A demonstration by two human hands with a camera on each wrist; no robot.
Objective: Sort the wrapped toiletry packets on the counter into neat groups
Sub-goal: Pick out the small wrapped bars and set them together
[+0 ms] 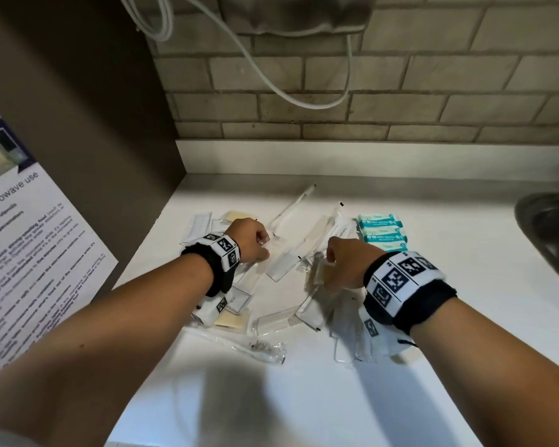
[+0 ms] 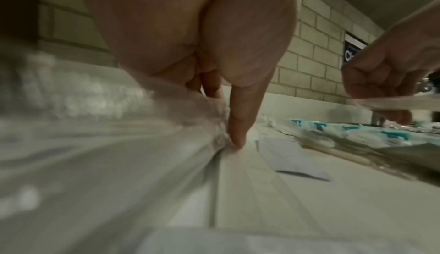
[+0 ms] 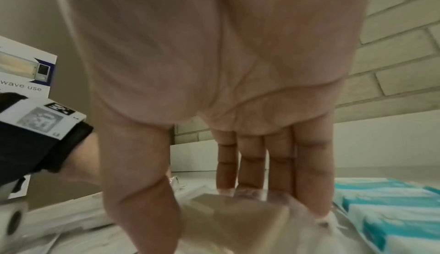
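Several clear-wrapped toiletry packets lie jumbled on the white counter (image 1: 320, 398). My left hand (image 1: 255, 241) pinches the end of a long clear packet (image 2: 119, 145) between thumb and fingers at the pile's left. My right hand (image 1: 339, 262) grips a clear-wrapped beige sponge packet (image 3: 233, 218) between thumb and fingers, just above the pile. Three teal-and-white wet wipe packs (image 1: 383, 232) sit in a neat row beyond my right hand. A wrapped toothbrush (image 1: 259, 348) lies at the near edge of the pile. Another beige packet (image 1: 231, 317) lies under my left wrist.
A steel sink (image 1: 552, 230) opens at the right edge. A brown cabinet side (image 1: 110, 124) with a microwave notice (image 1: 29, 253) stands at the left. Behind is a brick wall (image 1: 368, 85) with a hanging white cable (image 1: 304, 101).
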